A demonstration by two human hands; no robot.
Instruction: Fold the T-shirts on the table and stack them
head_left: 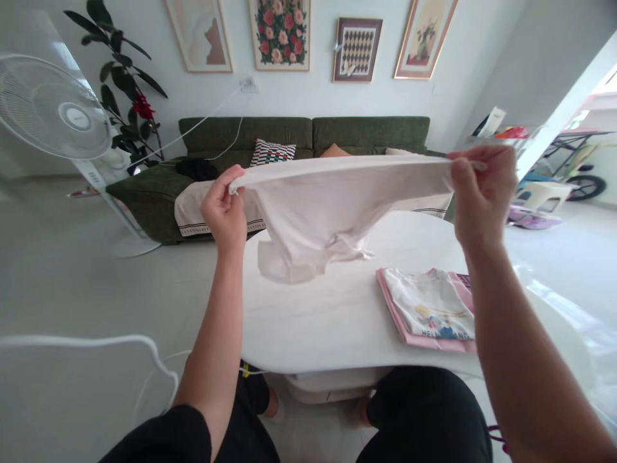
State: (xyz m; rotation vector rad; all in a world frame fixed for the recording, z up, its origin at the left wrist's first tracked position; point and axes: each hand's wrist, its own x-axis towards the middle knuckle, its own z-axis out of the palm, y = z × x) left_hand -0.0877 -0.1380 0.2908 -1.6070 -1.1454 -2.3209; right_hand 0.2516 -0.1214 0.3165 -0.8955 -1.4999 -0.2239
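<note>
- Here, my left hand [224, 206] pinches one end of a pale garment [313, 212].
- My right hand [484, 193] grips its other end, so it hangs stretched between my hands, above the white tabletop [308, 328].
- Below my right hand lies a stack of folded clothes [429, 308].
</note>
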